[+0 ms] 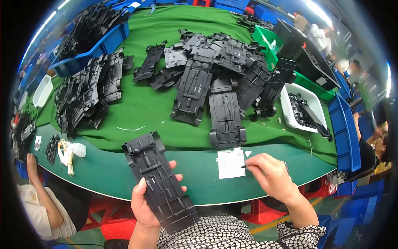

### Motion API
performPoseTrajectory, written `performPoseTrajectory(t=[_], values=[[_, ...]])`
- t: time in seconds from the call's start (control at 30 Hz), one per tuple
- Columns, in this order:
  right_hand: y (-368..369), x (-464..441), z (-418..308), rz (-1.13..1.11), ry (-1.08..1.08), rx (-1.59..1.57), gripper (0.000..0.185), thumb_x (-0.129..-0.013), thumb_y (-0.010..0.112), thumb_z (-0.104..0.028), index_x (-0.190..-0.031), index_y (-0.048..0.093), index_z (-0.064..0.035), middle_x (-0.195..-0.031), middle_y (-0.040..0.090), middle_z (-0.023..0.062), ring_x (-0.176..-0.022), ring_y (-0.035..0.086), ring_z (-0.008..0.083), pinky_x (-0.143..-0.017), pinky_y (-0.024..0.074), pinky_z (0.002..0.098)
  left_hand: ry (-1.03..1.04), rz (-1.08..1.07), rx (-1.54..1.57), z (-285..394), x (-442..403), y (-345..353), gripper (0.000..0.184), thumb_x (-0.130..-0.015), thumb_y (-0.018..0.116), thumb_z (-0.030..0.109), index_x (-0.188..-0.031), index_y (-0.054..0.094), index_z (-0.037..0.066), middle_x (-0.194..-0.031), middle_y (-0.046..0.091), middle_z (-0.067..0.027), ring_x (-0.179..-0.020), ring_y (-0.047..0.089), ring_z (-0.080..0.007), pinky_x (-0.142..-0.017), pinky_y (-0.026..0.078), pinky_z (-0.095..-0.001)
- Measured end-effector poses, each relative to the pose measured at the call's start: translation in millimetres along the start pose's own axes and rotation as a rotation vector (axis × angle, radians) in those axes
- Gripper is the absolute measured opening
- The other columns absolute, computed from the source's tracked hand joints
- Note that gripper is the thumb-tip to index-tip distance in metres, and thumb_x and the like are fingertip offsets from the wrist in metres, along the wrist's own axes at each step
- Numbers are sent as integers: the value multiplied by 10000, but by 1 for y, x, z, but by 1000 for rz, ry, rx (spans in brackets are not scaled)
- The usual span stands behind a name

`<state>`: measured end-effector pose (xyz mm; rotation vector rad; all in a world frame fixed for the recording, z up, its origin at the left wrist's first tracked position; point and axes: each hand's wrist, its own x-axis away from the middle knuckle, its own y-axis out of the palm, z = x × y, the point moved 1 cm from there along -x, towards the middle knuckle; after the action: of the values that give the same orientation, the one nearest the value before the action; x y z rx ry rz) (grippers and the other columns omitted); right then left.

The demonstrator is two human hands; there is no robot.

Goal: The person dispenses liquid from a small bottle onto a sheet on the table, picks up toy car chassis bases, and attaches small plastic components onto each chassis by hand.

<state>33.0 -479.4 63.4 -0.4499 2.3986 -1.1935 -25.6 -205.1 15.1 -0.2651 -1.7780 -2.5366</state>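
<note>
My left hand (144,204) is closed around a black plastic toy car chassis (159,180). The chassis is tilted, with its ribbed face with small white print turned up, above the table's near edge. My right hand (274,177) pinches a small dark part (244,167) between thumb and fingertips; its exact kind is too small to make out. Those fingertips are at the right edge of a white square sheet (226,169), which bears whitish smears along its top. Beyond my hands a heap of similar black chassis (192,89) lies on green cloth.
More chassis (89,89) are piled at the left, before a full blue crate (93,50). A white bin (290,118) with small black parts stands at the right beside a blue bin (346,133). A white bottle (78,149) lies on the left. Co-workers sit at both sides.
</note>
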Motion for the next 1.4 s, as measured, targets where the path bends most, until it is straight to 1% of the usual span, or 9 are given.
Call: performPoseTrajectory(t=[0.23, 0.53, 0.97, 1.03, 1.13, 1.17, 1.27, 1.3, 1.4], values=[[11, -11, -1, -35, -140, 220, 161, -744, 642, 20, -892, 583, -7, -838, 590, 132, -795, 596, 310, -705, 500, 390, 23, 4, -29, 2, 2, -3, 611, -922, 399, 364, -1354, 324, -62, -1355, 414, -238, -1078, 584, -341, -836, 552, -492], [14, -21, -6, -154, -285, 464, 177, -685, 592, -31, -860, 573, -10, -799, 484, 85, -777, 518, 238, -710, 428, 344, 47, 21, -136, 3, 1, -6, 594, -913, 424, 320, -1355, 321, -64, -1358, 410, -245, -1106, 566, -338, -867, 536, -494], [18, -19, -6, -108, -275, 377, 151, -693, 601, -15, -842, 584, -30, -790, 496, 70, -756, 521, 233, -699, 416, 343, 53, -1, -145, 2, 0, -7, 571, -910, 430, 270, -1364, 306, -54, -1357, 407, -248, -1135, 544, -338, -899, 517, -503], [18, -20, -5, -47, -258, 322, 117, -722, 613, 3, -832, 590, -31, -782, 508, 72, -731, 537, 234, -670, 429, 327, 51, -5, -132, 1, 1, -7, 574, -927, 426, 314, -1372, 307, -28, -1358, 411, -233, -1138, 542, -334, -899, 517, -499], [16, -15, 1, 1, 43, -31, 68, -786, 637, -14, -846, 611, -31, -773, 522, 76, -654, 553, 197, -587, 439, 277, 77, 1, -113, -3, 0, -7, 619, -941, 415, 445, -1379, 316, 19, -1348, 429, -203, -1130, 546, -316, -881, 528, -484], [11, -16, -1, -17, 166, -145, 69, -828, 653, -54, -870, 623, -8, -748, 549, 41, -610, 540, 121, -529, 426, 229, 90, 2, -109, -3, -1, -6, 644, -943, 410, 499, -1381, 321, 35, -1342, 436, -191, -1125, 548, -308, -872, 534, -477], [11, -14, 10, -79, 649, -846, 106, -844, 652, -65, -895, 619, 21, -717, 551, -5, -614, 497, 53, -515, 391, 201, 84, 57, -157, -3, -6, -5, 750, -895, 374, 644, -1375, 335, 70, -1309, 462, -169, -1085, 564, -283, -842, 545, -463], [10, -14, 11, -84, 712, -949, 108, -850, 646, -58, -882, 605, 36, -685, 536, -21, -573, 446, 31, -485, 335, 193, 95, 63, -176, -3, -8, -2, 762, -889, 366, 656, -1371, 338, 67, -1302, 466, -165, -1072, 568, -278, -836, 546, -462], [10, -10, 17, -86, 745, -1127, 110, -846, 652, -61, -875, 599, 31, -664, 518, -19, -523, 395, 25, -462, 281, 198, 119, 71, -204, -4, -12, 6, 783, -881, 343, 678, -1363, 346, 61, -1285, 477, -156, -1044, 575, -266, -824, 546, -459]])
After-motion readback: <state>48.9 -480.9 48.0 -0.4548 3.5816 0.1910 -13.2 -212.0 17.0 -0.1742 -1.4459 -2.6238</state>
